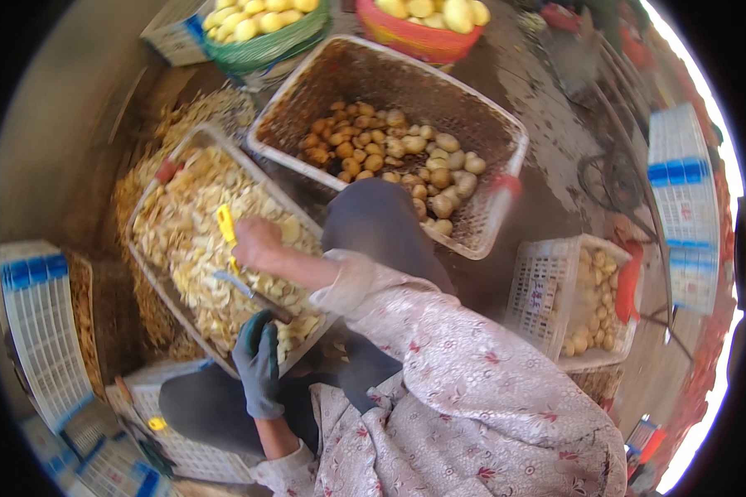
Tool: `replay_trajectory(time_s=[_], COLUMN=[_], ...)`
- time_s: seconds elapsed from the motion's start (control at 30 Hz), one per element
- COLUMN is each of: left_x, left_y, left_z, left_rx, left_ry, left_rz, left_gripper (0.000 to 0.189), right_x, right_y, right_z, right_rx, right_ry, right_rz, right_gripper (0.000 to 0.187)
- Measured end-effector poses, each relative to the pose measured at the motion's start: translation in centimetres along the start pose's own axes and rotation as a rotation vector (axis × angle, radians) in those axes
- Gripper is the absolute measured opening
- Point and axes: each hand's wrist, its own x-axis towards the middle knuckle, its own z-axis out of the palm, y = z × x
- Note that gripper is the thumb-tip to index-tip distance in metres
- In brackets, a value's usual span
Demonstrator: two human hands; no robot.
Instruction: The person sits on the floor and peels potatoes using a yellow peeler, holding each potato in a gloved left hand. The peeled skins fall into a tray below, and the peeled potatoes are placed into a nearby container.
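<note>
My right hand (258, 242) is bare and closed around a yellow-handled peeler (225, 225), over a crate (161, 282) heaped with potato peelings (189, 211). Below it, a knife with a curved blade and wooden handle (273, 309) lies across the peelings. My left hand (260, 366), in a grey and green work glove, is at the crate's near edge, its fingertips close to the knife handle. Its fingers are bent; whether they hold anything is hidden. Beyond my knee stands a large dirty white crate (304, 164) with unpeeled potatoes (373, 143) inside.
Peeled potatoes fill a green sack (267, 46) and a red sack (410, 37) at the far side. To the right stands a white crate of potatoes (538, 292). Blue-and-white crates (37, 335) are stacked at left. Loose peelings (143, 248) cover the floor beside the peelings crate.
</note>
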Motion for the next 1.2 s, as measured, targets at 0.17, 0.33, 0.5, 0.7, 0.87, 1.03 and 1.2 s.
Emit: replay_trajectory(time_s=[0.17, 0.33, 0.5, 0.7, 0.87, 1.03, 1.2], left_x=[0.3, -0.7, 0.1, 0.2, -0.3, 1.1, 0.8], left_y=[0.2, -4.8, 3.2, 3.7, 4.0, 3.6, 3.3], left_z=[0.9, -0.2, 3.1, 4.1, 4.3, 4.6, 4.8], left_rx=[-0.164, 0.188, -0.015, 0.022, 0.027, 0.094, 0.109], left_ry=[0.051, 0.201, 0.199, 0.192, 0.264, 0.231, 0.280], left_rz=[0.009, 0.225, 0.042, -0.057, -0.195, -0.215, -0.233], left_gripper=[0.022, 0.024, 0.026, 0.024, 0.022, 0.029, 0.029], right_x=[-5.3, -12.4, -9.7, 4.5, 11.2, 16.6, 17.1], right_y=[-1.9, -0.8, 8.1, 33.5, 39.7, 46.1, 42.9], right_z=[-1.7, -8.0, -16.3, -16.9, -11.3, -8.5, -10.5], right_rx=[0.049, 0.257, 0.402, 1.262, 1.311, 1.103, 1.353], right_ry=[0.101, 0.175, 0.626, 0.416, 0.724, 1.272, 1.214], right_rz=[-0.544, -0.825, -0.582, 0.504, 0.712, 0.695, 0.737], right_gripper=[0.015, 0.015, 0.011, 0.016, 0.032, 0.045, 0.045])
